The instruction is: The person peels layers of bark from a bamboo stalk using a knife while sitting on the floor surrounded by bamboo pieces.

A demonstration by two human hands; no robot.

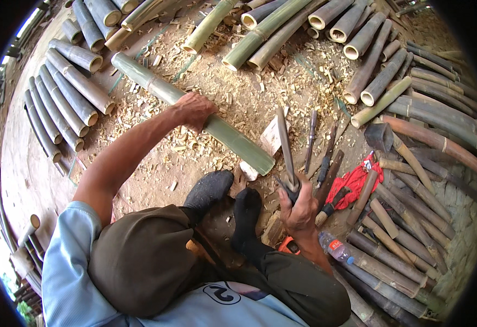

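My left hand [196,110] is wrapped over the middle of a thick green bamboo pole [235,139], which slants from the upper left toward my feet. The pole's near end lies by a pale wooden block [271,136] and above a small white piece [249,170]. In my right hand [299,207], closed round its dark handle, is a large knife [286,150]. Its long blade points away from me, to the right of the pole's near end and apart from it. My feet in dark socks [210,191] are just below that end.
Bamboo lengths [66,82] lie in rows at left, along the back and at right. Wood chips [227,90] cover the ground. Rightward are slim tools [310,141], a red cloth [347,189], a dark-headed mallet [379,137], a plastic bottle [335,248] and an orange tool [289,245].
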